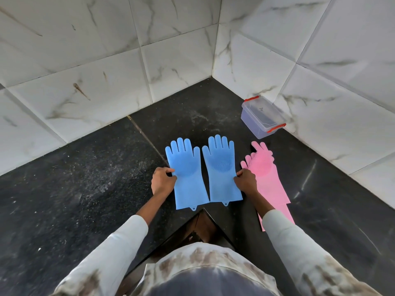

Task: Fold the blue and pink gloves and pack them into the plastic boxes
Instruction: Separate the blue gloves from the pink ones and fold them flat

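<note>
Two blue gloves lie flat, side by side, on the dark stone counter (96, 189), fingers pointing toward the tiled corner. The left hand (162, 181) has its fingers curled onto the outer edge of the left blue glove (186, 174), pinching it near the palm. The right hand (245, 181) does the same on the outer edge of the right blue glove (222, 169) — fingers bent, thumb on top. Just beyond the right hand's knuckles lie the pink gloves (269, 178), stacked one on the other, partly under the wrist. Farther past those fingertips, by the wall, stands a clear plastic box (261, 116) with red clips — lid on.
</note>
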